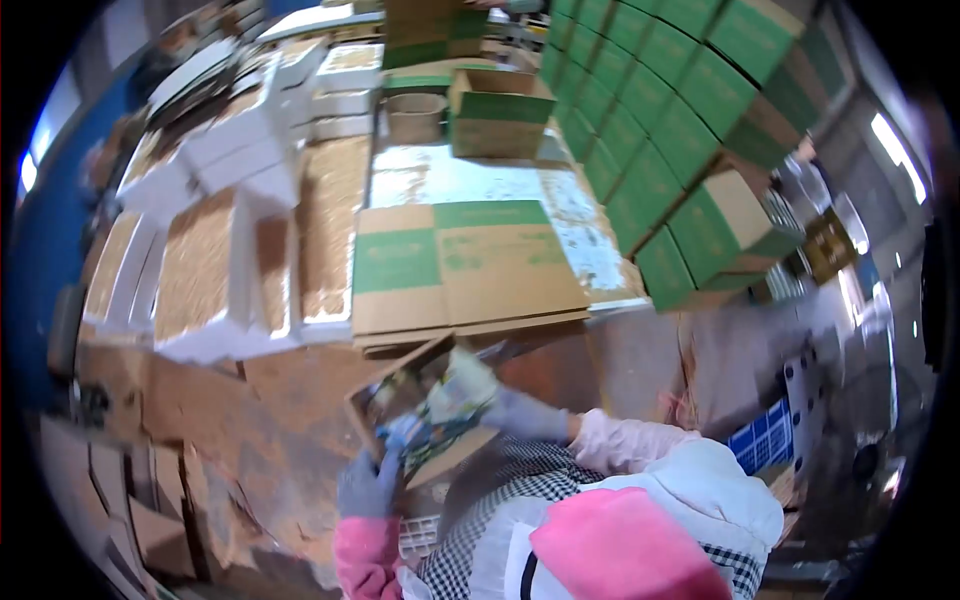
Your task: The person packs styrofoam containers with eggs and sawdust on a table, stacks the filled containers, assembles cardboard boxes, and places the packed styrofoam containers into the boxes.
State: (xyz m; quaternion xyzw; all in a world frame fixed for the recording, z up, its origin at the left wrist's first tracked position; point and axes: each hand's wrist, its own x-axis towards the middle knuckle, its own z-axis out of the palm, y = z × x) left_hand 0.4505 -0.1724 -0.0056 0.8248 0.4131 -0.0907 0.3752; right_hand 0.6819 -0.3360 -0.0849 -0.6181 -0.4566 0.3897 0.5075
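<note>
An open cardboard box [362,415] is tilted in front of my body, with green and blue printed plastic packaging [450,408] inside it and at its near side. My left hand [368,490], in a grey glove, grips the box at its near left corner. On the right, my right hand [520,414], also gloved in grey, reaches to the pale green part of the packaging. Motion blur hides its fingers, so I cannot tell how they are closed.
Flattened green-and-brown cartons [470,265] lie on the table ahead. Behind them stand an open carton [500,115] and a round tub [416,118]. White foam boxes [200,265] fill the left. Green cartons [650,130] are stacked high on the right. A blue crate [763,438] sits low right.
</note>
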